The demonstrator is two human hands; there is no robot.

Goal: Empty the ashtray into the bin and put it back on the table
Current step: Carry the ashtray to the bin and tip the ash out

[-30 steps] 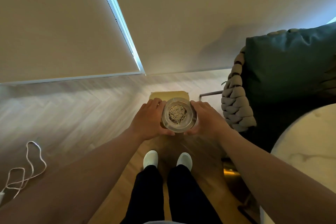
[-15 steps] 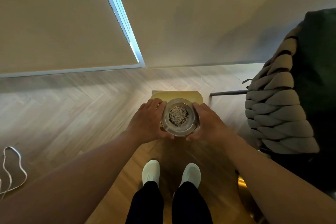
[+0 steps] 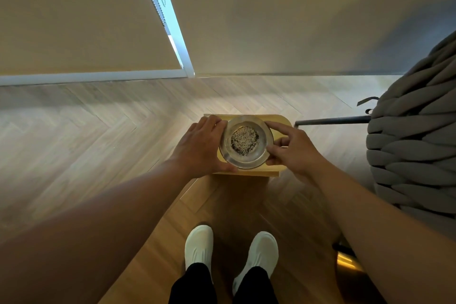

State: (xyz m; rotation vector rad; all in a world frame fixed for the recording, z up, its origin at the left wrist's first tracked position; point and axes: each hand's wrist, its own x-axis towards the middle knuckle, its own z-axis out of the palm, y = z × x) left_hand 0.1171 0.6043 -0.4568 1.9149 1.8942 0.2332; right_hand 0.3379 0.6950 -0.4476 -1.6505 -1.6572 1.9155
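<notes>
A round glass ashtray (image 3: 265, 154) with a heap of speckled ash (image 3: 244, 140) in its middle is held level between both hands. My left hand (image 3: 201, 148) cups its left rim. My right hand (image 3: 292, 150) grips the right rim with thumb and fingers, the index finger stretched along the far edge. Directly under the ashtray stands a yellow bin (image 3: 278, 170) on the wooden floor; only its top edges show around the ashtray and hands.
A chair of thick grey woven rope (image 3: 414, 143) fills the right side, with a dark metal leg (image 3: 333, 121) reaching towards the bin. Beige blinds and wall run along the back. My white shoes (image 3: 229, 252) stand just short of the bin. A brass base (image 3: 348, 261) sits lower right.
I have stepped closer to the bin and the view has swung left, so the chair slid to the right edge. The ashtray now hangs over the bin, and the right index finger has straightened.
</notes>
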